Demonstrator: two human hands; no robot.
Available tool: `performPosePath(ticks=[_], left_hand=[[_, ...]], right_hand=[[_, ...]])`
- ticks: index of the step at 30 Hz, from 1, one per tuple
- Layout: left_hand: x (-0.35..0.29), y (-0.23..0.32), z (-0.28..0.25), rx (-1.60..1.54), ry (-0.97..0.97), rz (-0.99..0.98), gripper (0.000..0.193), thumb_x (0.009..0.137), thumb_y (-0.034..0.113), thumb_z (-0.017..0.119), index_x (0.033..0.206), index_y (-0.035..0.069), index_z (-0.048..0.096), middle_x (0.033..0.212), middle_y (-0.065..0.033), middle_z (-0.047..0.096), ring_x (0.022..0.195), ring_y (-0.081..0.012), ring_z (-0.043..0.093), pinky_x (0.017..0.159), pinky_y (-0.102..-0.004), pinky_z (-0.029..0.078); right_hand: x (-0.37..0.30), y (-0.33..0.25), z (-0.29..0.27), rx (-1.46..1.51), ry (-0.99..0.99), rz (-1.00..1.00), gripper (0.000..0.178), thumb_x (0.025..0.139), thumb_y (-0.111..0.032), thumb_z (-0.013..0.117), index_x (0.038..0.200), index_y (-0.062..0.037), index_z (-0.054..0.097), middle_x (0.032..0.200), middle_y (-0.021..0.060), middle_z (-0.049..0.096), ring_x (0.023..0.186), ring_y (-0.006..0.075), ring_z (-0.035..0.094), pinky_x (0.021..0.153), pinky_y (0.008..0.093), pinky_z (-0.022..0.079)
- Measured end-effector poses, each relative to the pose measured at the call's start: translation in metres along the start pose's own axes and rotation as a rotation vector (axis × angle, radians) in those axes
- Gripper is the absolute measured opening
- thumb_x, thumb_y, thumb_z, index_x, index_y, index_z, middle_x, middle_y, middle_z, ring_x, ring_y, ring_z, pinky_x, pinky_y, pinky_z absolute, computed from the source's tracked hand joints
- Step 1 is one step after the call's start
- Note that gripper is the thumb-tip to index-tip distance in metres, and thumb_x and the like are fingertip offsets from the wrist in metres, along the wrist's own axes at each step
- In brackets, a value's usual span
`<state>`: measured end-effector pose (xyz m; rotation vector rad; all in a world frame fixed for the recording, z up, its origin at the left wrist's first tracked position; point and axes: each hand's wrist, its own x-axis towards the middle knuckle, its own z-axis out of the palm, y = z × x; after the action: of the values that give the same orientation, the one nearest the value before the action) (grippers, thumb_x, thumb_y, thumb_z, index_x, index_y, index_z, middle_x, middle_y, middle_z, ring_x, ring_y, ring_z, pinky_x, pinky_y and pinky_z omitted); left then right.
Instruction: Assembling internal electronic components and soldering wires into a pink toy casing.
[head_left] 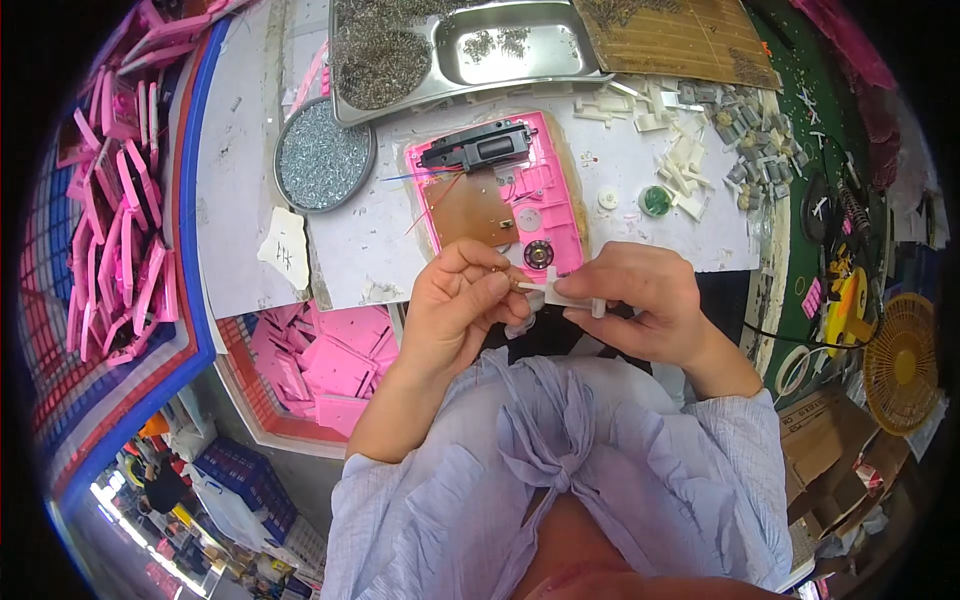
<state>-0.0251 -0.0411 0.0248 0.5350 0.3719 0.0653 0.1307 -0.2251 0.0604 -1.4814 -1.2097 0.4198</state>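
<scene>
R hand (645,295) holds 1 wht plastic pc (553,294), L hand (455,302) at its tip.

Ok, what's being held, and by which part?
The right hand grips a white plastic piece by its right part, between thumb and fingers. The left hand is at its narrow tip; whether it grips anything can't be told.

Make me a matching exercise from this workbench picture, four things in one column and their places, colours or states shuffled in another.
1. right hand
2. black mechanism
3. round dish
4. round fan

A. filled with small metal pieces
B. yellowish-brown, near the picture's right edge
C. holding a white plastic piece
D. lying on the pink housing

Pairs: 1-C, 2-D, 3-A, 4-B
</scene>
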Motion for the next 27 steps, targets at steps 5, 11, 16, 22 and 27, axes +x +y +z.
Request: performPosePath(ticks=[5, 11, 16, 22, 27], left_hand=[[0.0, -0.001, 0.006, 0.192, -0.009, -0.045, 0.011, 0.099, 0.002, 0.063, 0.11, -0.001, 0.061, 0.097, -0.0156, 0.073, 0.079, -0.0194, 0.074, 0.066, -0.028, 0.061], [0.044, 0.03, 0.026, 1.297, 0.013, 0.244, 0.013, 0.098, 0.01, 0.065, 0.105, 0.001, 0.071, 0.082, -0.0085, 0.072, 0.066, -0.016, 0.069, 0.059, -0.029, 0.054], [0.09, 0.018, 0.038, 2.124, -0.014, 0.466, 0.013, 0.09, 0.016, 0.073, 0.095, 0.004, 0.073, 0.075, -0.0105, 0.07, 0.064, -0.0229, 0.069, 0.062, -0.0339, 0.055], [0.087, 0.025, 0.034, 1.853, -0.052, 0.461, 0.016, 0.084, 0.02, 0.077, 0.09, 0.005, 0.073, 0.078, -0.0098, 0.071, 0.069, -0.0291, 0.069, 0.065, -0.0391, 0.055], [0.084, 0.019, 0.037, 2.171, -0.259, 0.512, 0.016, 0.084, 0.019, 0.077, 0.09, 0.005, 0.072, 0.081, -0.0088, 0.071, 0.073, -0.0283, 0.069, 0.064, -0.039, 0.054]], right_hand=[[-0.002, 0.0, 0.004, -0.149, -0.002, -0.065, 0.038, 0.075, 0.001, 0.082, 0.111, -0.0051, 0.073, 0.091, 0.0107, 0.073, 0.069, 0.0239, 0.068, 0.059, 0.0328, 0.053], [-0.023, 0.009, -0.018, 0.1, 0.076, 0.097, 0.035, 0.077, 0.003, 0.078, 0.111, -0.0014, 0.074, 0.097, 0.0128, 0.075, 0.069, 0.019, 0.065, 0.057, 0.0295, 0.049], [-0.032, 0.01, -0.025, 0.31, 0.192, 0.189, 0.036, 0.078, 0.008, 0.074, 0.113, 0.0064, 0.072, 0.099, 0.0139, 0.075, 0.075, 0.0132, 0.065, 0.064, 0.0269, 0.05], [-0.056, 0.012, -0.033, 0.778, 0.307, 0.388, 0.037, 0.087, 0.006, 0.067, 0.123, 0.011, 0.065, 0.108, 0.0178, 0.071, 0.083, 0.0177, 0.067, 0.078, 0.0298, 0.056], [-0.053, 0.018, -0.036, 0.753, 0.192, 0.426, 0.04, 0.093, 0.003, 0.061, 0.132, 0.0093, 0.059, 0.114, 0.017, 0.069, 0.086, 0.0184, 0.068, 0.078, 0.0312, 0.057]])
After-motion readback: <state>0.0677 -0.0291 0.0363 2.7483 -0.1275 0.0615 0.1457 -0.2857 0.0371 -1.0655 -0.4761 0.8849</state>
